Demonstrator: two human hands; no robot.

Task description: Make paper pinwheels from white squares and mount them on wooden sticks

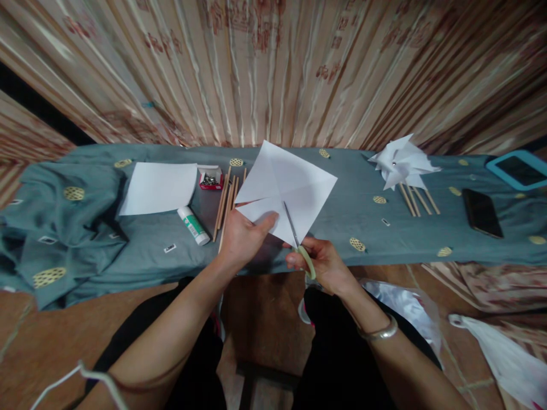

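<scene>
A white square sheet of paper (299,176), creased across its middle, is held up over the bench with one corner towards me. My left hand (245,232) grips its near left edge, thumb on top and fingers hidden beneath. One slit runs inward from the left corner. My right hand (322,261) has its fingers in the pale green handles of a pair of scissors (305,259). The upper blade lies over the paper at the near corner, pointing towards the middle; the lower blade is hidden under the sheet.
Left of the paper lie wooden sticks (224,202), a red box of metal pins (210,179), a glue stick (194,225) and a white sheet (159,188). Finished paper pinwheels (401,162) on sticks, a dark phone (482,212) and a blue-framed device (519,169) lie right. A curtain (273,68) hangs behind.
</scene>
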